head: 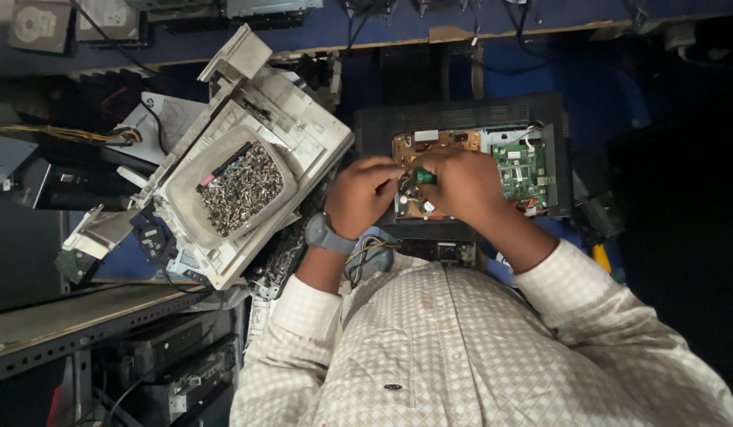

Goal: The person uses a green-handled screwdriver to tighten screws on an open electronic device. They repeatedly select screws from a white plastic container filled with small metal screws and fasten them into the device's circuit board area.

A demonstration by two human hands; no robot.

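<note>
Both hands at an opened black device casing [461, 111] on the worktop.
Right hand [465, 186] pinching a green-handled tool [424, 176] over the tan circuit board [418, 146]; left hand [366, 198] curled, fingertips steadying. A slip could gouge the board.

Light falls brightest on my checked shirt [477, 348] at six o'clock and the middle. Three o'clock sinks into black shadow; detail stays sharp at centre, murky at nine

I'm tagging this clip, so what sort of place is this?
Probably an electronics repair or salvage workshop: an opened device with circuit boards under the hands, a tray of loose screws, and dismantled casings and cables around.
</note>
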